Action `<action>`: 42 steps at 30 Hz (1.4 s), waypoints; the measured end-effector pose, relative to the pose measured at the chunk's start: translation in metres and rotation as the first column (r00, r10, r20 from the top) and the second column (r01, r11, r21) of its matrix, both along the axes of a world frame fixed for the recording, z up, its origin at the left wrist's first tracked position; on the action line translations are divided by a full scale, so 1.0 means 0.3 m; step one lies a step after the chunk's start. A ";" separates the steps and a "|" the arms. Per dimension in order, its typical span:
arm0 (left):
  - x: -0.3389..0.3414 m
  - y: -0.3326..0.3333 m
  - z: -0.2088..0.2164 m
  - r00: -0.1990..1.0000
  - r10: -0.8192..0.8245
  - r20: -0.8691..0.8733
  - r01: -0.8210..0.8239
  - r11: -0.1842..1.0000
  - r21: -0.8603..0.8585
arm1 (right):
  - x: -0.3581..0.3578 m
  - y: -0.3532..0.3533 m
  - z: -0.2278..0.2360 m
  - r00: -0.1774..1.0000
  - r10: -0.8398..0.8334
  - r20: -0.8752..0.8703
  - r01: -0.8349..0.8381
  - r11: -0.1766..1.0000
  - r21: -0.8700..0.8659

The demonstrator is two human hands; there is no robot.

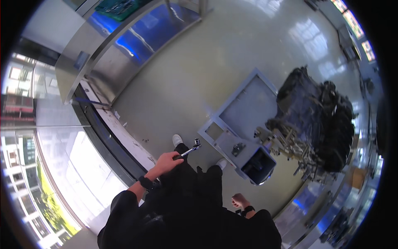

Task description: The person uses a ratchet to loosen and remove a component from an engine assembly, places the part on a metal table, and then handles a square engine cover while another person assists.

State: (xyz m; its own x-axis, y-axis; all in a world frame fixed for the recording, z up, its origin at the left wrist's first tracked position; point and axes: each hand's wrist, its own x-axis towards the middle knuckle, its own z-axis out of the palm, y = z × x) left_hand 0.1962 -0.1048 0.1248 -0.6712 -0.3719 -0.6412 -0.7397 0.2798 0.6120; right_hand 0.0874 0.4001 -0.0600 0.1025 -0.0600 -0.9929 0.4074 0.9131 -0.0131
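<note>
My left hand (pixel 168 162) is closed around the dark handle of a ratchet wrench (pixel 189 152). The wrench's shiny head, with a socket on it, points away from me above the floor. Low at my right side hangs my right hand (pixel 239 201), its fingers curled in and nothing showing in them. Each wrist wears a black band. To the right stands a dark engine (pixel 309 114) with hoses and metal parts, mounted on a grey-blue wheeled engine stand (pixel 236 141). The stand's base lies between me and the engine; neither hand touches it.
A metal workbench (pixel 112 41) with a lower shelf stands at the far left, a green tray (pixel 118 9) on top. Along my left run windows (pixel 74 153) above a dark sill. More benches with parts (pixel 319 203) line the right side. The glossy floor (pixel 199 58) stretches ahead.
</note>
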 end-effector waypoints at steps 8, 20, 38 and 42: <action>0.252 -0.466 -0.059 0.845 0.517 -0.134 -0.533 0.833 -0.147 | -0.169 -0.795 0.187 0.969 -0.066 -0.238 0.052 0.997 -0.065; 0.248 -1.303 -0.049 0.462 0.858 -0.223 -0.886 0.458 -0.075 | -0.518 -2.602 0.232 0.889 -0.450 0.089 0.365 0.575 -0.733; 0.189 -2.418 0.115 0.358 0.881 -0.311 -0.916 0.267 -0.298 | -0.277 -4.304 0.397 0.856 -0.266 0.443 0.517 0.455 -0.725; 0.198 -2.633 0.089 0.328 0.908 -0.261 -0.939 0.281 -0.200 | -0.245 -4.494 0.434 0.909 -0.206 0.363 0.418 0.462 -0.782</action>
State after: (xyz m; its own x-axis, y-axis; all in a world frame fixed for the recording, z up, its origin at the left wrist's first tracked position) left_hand 0.2555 -0.8947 0.1515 0.1984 -0.9132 -0.3559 -0.5712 -0.4028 0.7152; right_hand 0.0141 -0.9481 0.0701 0.0744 -0.9053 -0.4182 0.7516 0.3266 -0.5731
